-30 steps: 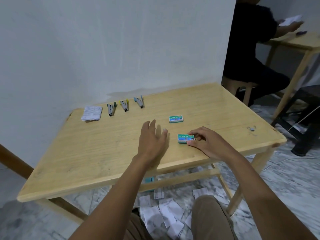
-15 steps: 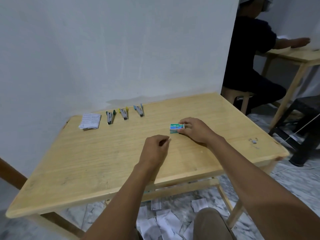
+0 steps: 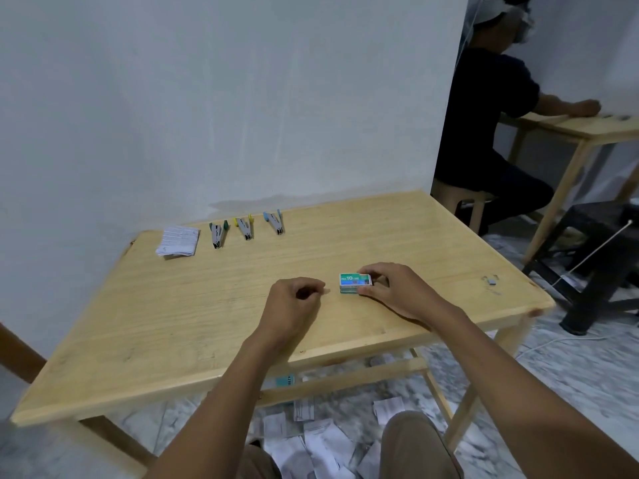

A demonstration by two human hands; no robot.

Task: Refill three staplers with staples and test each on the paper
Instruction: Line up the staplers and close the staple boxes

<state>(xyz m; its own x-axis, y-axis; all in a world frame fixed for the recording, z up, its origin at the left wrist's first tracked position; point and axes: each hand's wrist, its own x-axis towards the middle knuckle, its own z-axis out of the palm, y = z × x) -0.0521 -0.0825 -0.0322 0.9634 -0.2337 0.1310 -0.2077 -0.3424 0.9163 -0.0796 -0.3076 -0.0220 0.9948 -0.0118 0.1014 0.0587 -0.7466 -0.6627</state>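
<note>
**Q:** Head view first — how far along did the job look?

**A:** Barely begun, by my reading. The three staplers, green (image 3: 218, 234), yellow (image 3: 245, 228) and blue (image 3: 275, 221), lay untouched in a row at the far edge of the table (image 3: 173, 323), with the paper stack (image 3: 178, 240) just left of them. None was open that I could see, and nothing was being tested.

**Q:** And the hands?

**A:** The right hand (image 3: 397, 292) was clamped on the staple box (image 3: 355, 283), fingers at its right end, the box resting on the wood near the middle of the table. It looked like two boxes stacked, though I could not be sure. The left hand (image 3: 294, 305) was curled into a loose fist just left of the box, not touching it; whether it pinched anything I could not tell.

**Q:** So what remained?

**A:** Everything, I judged: opening the box, loading all three staplers, and trying each on the paper.

**Q:** The surroundings?

**A:** A pale wooden table against a white wall, a few loose staples (image 3: 491, 280) near its right edge. Paper slips (image 3: 311, 447) littered the marbled floor beneath. Another person (image 3: 491, 126) in dark clothes sat at a second table (image 3: 587, 124) behind.
</note>
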